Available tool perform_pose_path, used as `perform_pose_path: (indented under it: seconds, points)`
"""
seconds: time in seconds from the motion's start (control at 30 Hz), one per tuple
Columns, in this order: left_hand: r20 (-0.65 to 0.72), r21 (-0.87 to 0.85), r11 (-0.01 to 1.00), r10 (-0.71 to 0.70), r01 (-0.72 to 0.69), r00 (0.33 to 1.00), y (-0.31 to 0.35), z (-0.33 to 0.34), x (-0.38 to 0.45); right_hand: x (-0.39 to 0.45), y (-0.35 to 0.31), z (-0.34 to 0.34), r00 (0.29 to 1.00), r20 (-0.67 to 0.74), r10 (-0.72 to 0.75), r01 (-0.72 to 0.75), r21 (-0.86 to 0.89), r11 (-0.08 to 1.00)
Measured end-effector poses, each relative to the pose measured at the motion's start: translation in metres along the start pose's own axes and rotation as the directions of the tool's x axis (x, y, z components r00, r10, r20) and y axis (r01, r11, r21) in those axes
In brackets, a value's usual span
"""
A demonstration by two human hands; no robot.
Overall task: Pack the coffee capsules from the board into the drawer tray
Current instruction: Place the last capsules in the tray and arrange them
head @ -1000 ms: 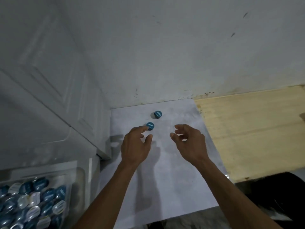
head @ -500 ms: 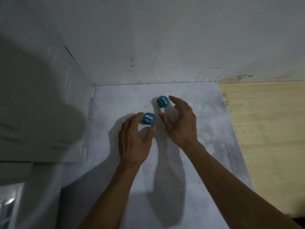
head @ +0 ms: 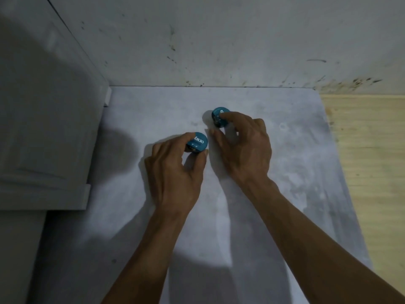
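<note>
Teal coffee capsules, two of them, sat mid-frame on the grey board (head: 241,216). Near capsule (head: 198,143) was pinched by the left hand (head: 173,172), far capsule (head: 219,116) pinched by the right hand (head: 245,148). White cabinet (head: 43,128) stood at left, wood desk (head: 368,172) at right.

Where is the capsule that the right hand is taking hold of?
In the head view, the far capsule sits on the white board, just right of centre near the wall, under the right hand, beyond the near capsule in the left hand.
</note>
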State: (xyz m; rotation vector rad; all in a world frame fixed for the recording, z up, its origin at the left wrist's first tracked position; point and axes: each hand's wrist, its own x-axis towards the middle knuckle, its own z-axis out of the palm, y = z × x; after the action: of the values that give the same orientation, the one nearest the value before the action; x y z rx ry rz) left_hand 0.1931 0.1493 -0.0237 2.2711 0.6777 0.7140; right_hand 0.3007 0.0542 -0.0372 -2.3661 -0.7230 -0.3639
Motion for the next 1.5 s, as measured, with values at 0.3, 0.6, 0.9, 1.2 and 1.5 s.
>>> perform_pose_path:
  seconds: [0.3,0.6,0.9,1.2,1.5]
  points:
    - [-0.033,-0.003,1.000,-0.011,0.011,0.999,-0.001,0.001,-0.001,-0.015,0.000,-0.008,0.980,-0.113,0.161,-0.136,0.204,0.969]
    - [-0.067,-0.092,0.996,-0.014,0.008,0.998,0.013,-0.016,-0.018,-0.064,0.002,-0.044,0.987,-0.047,0.152,-0.137,0.237,0.962]
    - [-0.112,-0.154,0.981,-0.135,0.118,0.984,0.077,-0.093,-0.076,-0.090,-0.033,-0.140,0.995,0.029,0.097,-0.101,0.320,0.942]
    - [-0.115,-0.135,0.984,-0.134,0.118,0.984,0.119,-0.223,-0.111,-0.104,-0.131,-0.221,0.994,0.065,0.092,-0.111,0.418,0.902]
    - [-0.203,-0.047,0.998,-0.052,0.043,0.978,0.043,-0.396,-0.136,-0.145,-0.280,-0.209,0.985,0.174,0.014,-0.107,0.539,0.835]
